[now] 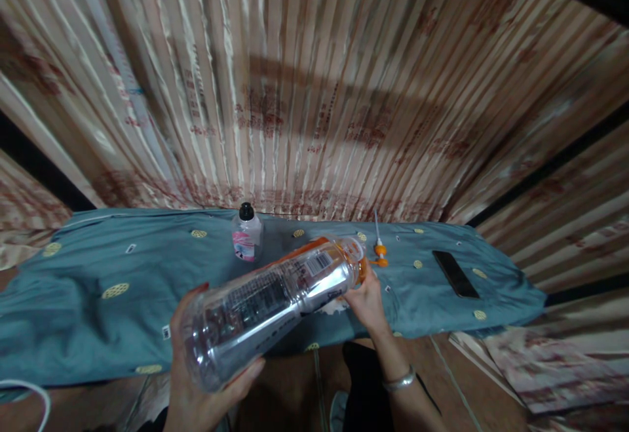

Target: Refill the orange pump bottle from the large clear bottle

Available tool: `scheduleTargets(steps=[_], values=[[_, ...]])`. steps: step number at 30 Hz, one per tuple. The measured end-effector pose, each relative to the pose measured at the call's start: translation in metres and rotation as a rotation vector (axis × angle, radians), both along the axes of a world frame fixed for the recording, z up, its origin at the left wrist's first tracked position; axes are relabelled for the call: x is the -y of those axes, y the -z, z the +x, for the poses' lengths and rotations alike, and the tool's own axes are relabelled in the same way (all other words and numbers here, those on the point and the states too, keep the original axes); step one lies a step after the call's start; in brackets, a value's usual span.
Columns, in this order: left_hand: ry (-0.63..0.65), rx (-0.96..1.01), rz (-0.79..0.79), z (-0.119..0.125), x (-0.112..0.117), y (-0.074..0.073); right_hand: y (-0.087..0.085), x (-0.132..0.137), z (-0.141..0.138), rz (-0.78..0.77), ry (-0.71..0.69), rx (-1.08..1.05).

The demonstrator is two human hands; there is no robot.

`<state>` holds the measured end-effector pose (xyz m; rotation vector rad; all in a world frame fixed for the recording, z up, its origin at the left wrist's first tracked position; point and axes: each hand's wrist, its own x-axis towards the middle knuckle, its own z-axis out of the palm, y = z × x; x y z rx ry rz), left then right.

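Note:
A large clear plastic bottle (pixel 265 304) with an orange label lies tilted between my hands, base toward me and neck pointing away to the right. My left hand (pixel 196 379) cups the base from below, fingers wrapped round it. My right hand (pixel 366 301) is closed around the neck end by the orange cap. Both hands hover over the near edge of a teal cloth (pixel 98 268).
On the cloth stand a small white bottle with a black cap (pixel 247 234), an orange-and-white pump nozzle (pixel 379 248) and a black phone (pixel 455 274). Striped satin curtains (pixel 314 91) hang behind. A white cable (pixel 29 392) curls at lower left.

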<state>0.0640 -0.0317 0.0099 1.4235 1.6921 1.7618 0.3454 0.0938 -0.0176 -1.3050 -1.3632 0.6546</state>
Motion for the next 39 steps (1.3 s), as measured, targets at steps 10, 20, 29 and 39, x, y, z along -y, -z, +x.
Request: scheduleTargets(steps=[10,20,29,39], values=[[-0.031,0.08,-0.001,0.009,0.001,-0.005,-0.002,0.0,0.0,-0.008,-0.014,-0.013],[0.072,-0.156,0.048,-0.014,-0.003,0.002,-0.003,0.0,-0.003,0.002,-0.011,-0.055],[0.0,-0.106,0.022,-0.011,-0.001,0.0,-0.003,0.0,-0.003,0.012,-0.004,-0.037],[-0.023,-0.001,0.012,0.003,0.001,-0.003,-0.003,0.0,-0.006,-0.025,0.047,-0.056]])
